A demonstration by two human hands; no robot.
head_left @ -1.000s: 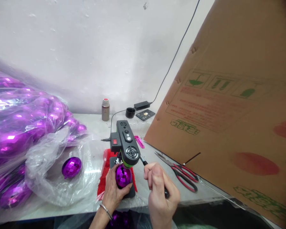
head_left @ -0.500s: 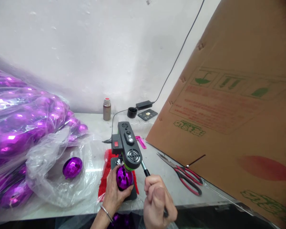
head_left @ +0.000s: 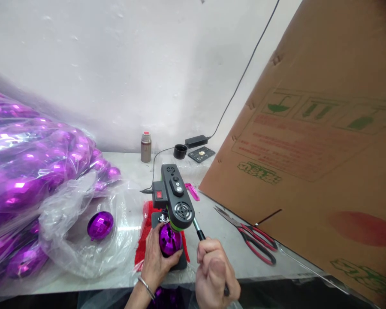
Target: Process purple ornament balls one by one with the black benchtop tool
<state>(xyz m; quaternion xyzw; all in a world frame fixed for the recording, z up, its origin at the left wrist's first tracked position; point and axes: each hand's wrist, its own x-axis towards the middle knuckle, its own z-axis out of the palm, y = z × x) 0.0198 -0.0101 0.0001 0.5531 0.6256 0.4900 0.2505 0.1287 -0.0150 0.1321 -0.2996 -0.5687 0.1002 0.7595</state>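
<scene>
A purple ornament (head_left: 169,239) is cupped upright by the left hand (head_left: 155,259) directly beneath the small bench press (head_left: 176,198), whose slanted lever (head_left: 199,231) is gripped (fist closed) by the right hand (head_left: 214,274) just rightward.

Lighting: bright, even, diffuse; source not visible. Wall (head_left: 116,64): evenly lit white, soft grey shading toward the centre right. Shadows: faint and soft on the table (head_left: 131,167), darker below its front edge. Glare: white highlights on the plastic bags (head_left: 28,171) and on the purple ball (head_left: 100,225); sheen on the tabletop. Focus: centre fairly sharp; right hand (head_left: 215,274) slightly soft. Distortion: wide-angle stretch at the edges; cardboard (head_left: 324,128) looms and leans; print on it smeared. Corners darken.
</scene>
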